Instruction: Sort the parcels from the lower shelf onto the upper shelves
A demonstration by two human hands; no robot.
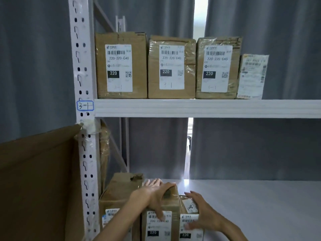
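On the lower shelf (251, 202) three labelled cardboard parcels stand in a row at the left. My left hand (156, 195) grips the top of the middle parcel (173, 207), thumb down its front label. My right hand (201, 213) rests with straight fingers against the smaller right parcel (190, 206), fingertips on its label. The left parcel (119, 190) stands untouched against the post. On the upper shelf (191, 107) stand three brown parcels (171, 66) with "220" labels and a small white parcel (251, 76) at the right.
A white perforated upright post (83, 119) carries a tag reading "3-1". A large brown cardboard sheet (38, 180) leans at the left. Grey curtains hang behind the rack, with a bright gap in the middle. Bare shelf surface stretches to the right on both levels.
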